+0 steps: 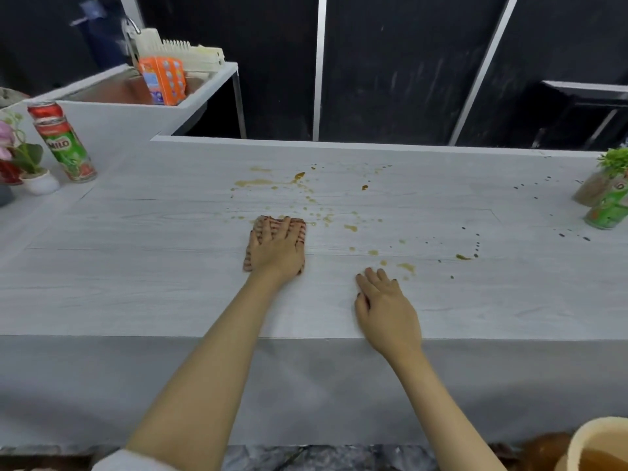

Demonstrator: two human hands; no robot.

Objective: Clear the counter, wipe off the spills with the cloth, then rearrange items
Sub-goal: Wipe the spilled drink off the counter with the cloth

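My left hand lies flat with spread fingers on a folded red-striped cloth, pressing it onto the pale grey counter. Brown spills and many small drops spread beyond and to the right of the cloth; dark specks dot the right part. My right hand rests flat on the counter near its front edge, fingers straight, holding nothing.
Two Milo cans and a small potted flower stand at the far left. A green can and a potted plant stand at the right edge. A sink with an orange packet lies behind left. A beige bucket sits bottom right.
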